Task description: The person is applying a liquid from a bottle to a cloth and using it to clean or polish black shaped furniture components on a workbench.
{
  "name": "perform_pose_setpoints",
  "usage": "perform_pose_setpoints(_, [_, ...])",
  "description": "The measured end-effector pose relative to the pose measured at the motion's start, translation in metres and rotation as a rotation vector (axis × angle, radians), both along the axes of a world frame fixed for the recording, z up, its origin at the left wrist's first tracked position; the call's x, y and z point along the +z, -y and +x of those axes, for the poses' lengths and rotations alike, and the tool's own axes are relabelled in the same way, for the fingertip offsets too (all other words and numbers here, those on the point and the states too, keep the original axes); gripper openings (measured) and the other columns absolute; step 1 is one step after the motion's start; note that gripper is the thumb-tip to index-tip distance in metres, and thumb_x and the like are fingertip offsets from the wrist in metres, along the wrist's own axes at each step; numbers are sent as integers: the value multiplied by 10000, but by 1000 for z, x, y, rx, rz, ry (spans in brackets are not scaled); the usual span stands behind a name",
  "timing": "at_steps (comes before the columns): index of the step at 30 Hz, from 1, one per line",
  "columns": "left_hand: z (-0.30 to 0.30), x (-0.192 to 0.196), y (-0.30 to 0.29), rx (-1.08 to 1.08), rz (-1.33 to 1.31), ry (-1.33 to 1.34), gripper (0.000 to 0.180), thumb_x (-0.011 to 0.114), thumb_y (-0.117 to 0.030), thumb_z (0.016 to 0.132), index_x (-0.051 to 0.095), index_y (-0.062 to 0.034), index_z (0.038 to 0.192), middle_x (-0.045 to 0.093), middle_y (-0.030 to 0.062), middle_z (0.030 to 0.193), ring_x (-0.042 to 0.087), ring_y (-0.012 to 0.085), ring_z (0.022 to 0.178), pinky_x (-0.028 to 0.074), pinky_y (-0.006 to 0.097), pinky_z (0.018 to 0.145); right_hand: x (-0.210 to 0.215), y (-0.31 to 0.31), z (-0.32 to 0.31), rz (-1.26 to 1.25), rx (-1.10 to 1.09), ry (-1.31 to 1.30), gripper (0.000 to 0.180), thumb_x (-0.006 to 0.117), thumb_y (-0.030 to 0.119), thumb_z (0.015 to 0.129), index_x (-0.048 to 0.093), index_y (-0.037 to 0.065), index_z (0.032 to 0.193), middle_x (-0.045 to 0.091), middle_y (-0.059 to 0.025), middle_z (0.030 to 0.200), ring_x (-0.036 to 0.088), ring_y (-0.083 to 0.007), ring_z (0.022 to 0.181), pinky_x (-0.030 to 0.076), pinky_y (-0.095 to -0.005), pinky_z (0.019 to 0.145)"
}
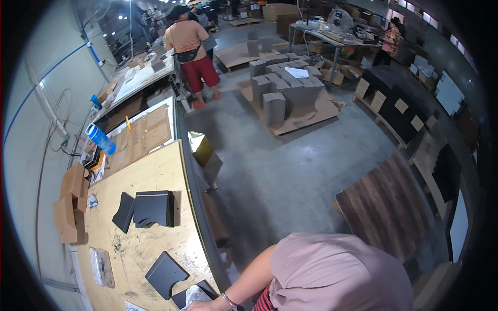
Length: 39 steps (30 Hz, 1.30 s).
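Note:
My right hand (203,307) comes in at the lower edge, with a band on its wrist, and holds a crumpled white cloth (196,295). Under and beside the cloth lies a dark panel (179,299), partly hidden. Just left of it is another dark panel (165,273) with a curved cut-out. Farther up the table (140,249) lie a stack of dark panels (154,207) and a single dark panel (123,211) leaning against its left side. My left hand is out of view.
Along the table's left side are a pale smudged block (102,267) and an open cardboard box (72,199). A blue bottle (101,139) stands beyond. Grey stacked pieces (290,90) rest on cardboard on the floor. One person (189,46) stands at the far bench, another (390,44) at far right.

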<state>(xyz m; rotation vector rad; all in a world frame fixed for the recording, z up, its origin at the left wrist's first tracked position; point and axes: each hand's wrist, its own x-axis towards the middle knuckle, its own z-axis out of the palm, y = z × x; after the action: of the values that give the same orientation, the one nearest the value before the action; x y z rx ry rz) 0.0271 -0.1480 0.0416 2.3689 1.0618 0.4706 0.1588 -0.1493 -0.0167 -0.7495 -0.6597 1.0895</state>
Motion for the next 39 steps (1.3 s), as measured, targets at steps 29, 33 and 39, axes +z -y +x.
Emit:
perform_pose_setpoints(29, [-23,-18,-36,304,-480,837,26,553,-29,948,536,-25,929,569,4,835,518,78,730,431,235,696,24,11,13,-369,87,-271,313,596,-60,847,621,-23,1157,604,-22,839,597,-101,653,521,-228,624])
perform_pose_setpoints(33, [-31,-15,-43,404,-636,974,39,538,-74,963,522,-47,940,609,12,845,586,93,724,473,238,707,23,9,24,-338,68,-132,239,593,-69,833,649,-38,1063,608,-24,840,583,-90,657,496,-216,627])
perform_pose_setpoints(39, [-42,-20,-47,383,-795,1101,29,527,-82,963,529,-55,973,643,36,901,639,117,778,508,256,699,23,11,19,-303,242,271,189,654,-22,778,668,-50,964,634,-58,875,599,-97,724,503,-241,684])
